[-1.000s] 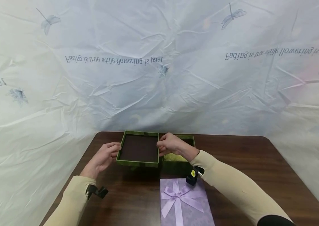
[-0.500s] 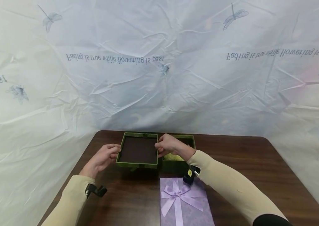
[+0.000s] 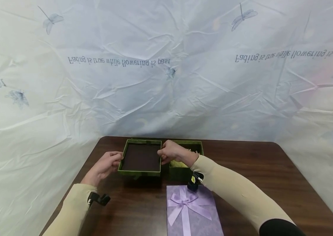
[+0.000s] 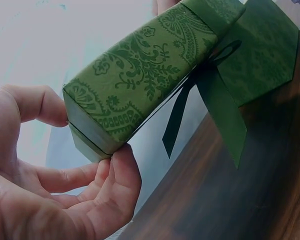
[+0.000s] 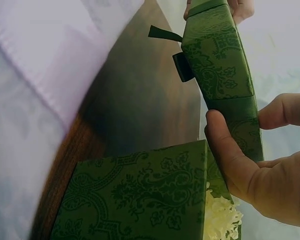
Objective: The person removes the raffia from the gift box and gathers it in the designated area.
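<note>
My left hand [image 3: 104, 165] and right hand [image 3: 173, 152] pinch opposite sides of a green patterned box lid [image 3: 141, 158]. Its dark hollow side faces up. Underneath, a dark green ribbon bow [image 4: 210, 75] hangs down in the left wrist view, where the lid is above the wooden table. The matching green box [image 3: 179, 174] stands open just right of the lid, partly hidden behind my right hand and wrist. Pale yellow shredded filler [image 5: 222, 215] fills it in the right wrist view. Thumb and fingers of each hand press the lid's rim from above and below.
A lilac gift box [image 3: 201, 226] with a satin bow [image 3: 185, 202] lies at the table's front, below my right forearm. The brown wooden table [image 3: 243, 167] has rounded far corners. White printed sheeting [image 3: 166, 98] hangs close behind and at both sides.
The lid has shifted left and slightly toward me, held by both hands. My right hand has moved left with it, and more of the filler in the green box shows.
</note>
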Tool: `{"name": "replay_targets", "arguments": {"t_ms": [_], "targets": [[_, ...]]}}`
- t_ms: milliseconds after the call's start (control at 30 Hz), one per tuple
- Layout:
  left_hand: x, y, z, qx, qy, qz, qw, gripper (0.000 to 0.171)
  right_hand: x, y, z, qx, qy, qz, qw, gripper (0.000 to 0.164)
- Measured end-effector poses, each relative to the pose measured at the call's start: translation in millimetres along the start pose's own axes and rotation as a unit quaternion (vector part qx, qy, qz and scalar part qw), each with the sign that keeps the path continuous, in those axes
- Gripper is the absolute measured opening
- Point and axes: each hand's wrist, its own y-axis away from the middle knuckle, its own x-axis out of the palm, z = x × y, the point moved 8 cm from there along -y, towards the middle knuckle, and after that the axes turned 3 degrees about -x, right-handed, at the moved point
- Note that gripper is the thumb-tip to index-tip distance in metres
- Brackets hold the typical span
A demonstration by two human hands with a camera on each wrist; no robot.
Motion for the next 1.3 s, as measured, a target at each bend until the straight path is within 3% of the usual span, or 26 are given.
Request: {"name": "replay_targets", "arguments": {"t_ms": [167,300,567,833,1167,1300], "targets": [[-1.1,0.4,3.4,-0.007,-0.005,-0.001,1.0,0.057,4,-3,-2,0.003,0.004,-0.003,1.0,0.006],[-4.9,1.1,5.8,-0.006,-0.017,-0.002,0.9998,0.057,8,-7,-3,0.001,0.006,-0.001,1.0,0.023],[-8.4,-0.3,12.4,-0.011,-0.034,-0.001,0.9993,0.057,13,-10,-7,0.006,0.0,-0.002,1.0,0.023],[-12.1,-2.7,17.9,-0.015,-0.038,-0.005,0.9991,0.059,22,-15,-6,0.003,0.029,0.017,0.999,0.047],[-12.1,-2.3,23.4,-0.03,-0.047,-0.008,0.9984,0.06,26,-17,-9,0.02,0.041,0.021,0.999,0.047],[-16.4,-3.0,25.1,-0.028,-0.052,-0.016,0.9981,0.06,28,-19,-6,0.021,0.04,0.025,0.999,0.04]]}}
